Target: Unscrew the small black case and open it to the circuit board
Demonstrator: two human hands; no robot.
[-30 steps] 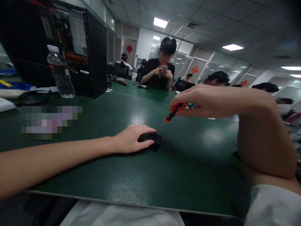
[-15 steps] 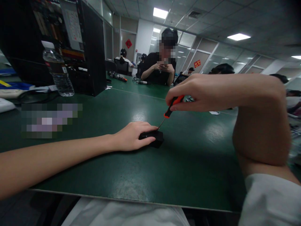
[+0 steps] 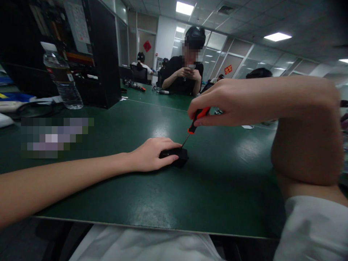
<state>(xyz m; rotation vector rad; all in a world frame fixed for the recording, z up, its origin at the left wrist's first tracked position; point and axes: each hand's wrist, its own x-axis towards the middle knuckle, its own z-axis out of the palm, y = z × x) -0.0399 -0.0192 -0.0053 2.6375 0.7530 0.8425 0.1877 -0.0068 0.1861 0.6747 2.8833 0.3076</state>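
My left hand (image 3: 152, 154) rests on the green table and grips a small black box-like object (image 3: 181, 159) between thumb and fingers, pressing it against the tabletop. Raised above it, my right hand (image 3: 217, 103) is closed round the handle of a red and black screwdriver (image 3: 196, 119). The screwdriver slants down to the left, and its thin shaft reaches the top of the black object beside my left fingertips. Whether the tip sits in a screw is too small to tell. My palm and fingers cover the left part of the object.
At the left stand an open black computer case (image 3: 102, 58) and a clear plastic bottle (image 3: 63, 78). A blurred-out item (image 3: 54, 139) lies nearer me. Across the green table (image 3: 152, 203) a person in black (image 3: 174, 74) holds something small, with cables and tools (image 3: 134, 85) alongside.
The whole view has shifted slightly. The screwdriver's tip stays at the black object, and both hands keep their grips with almost no visible movement.
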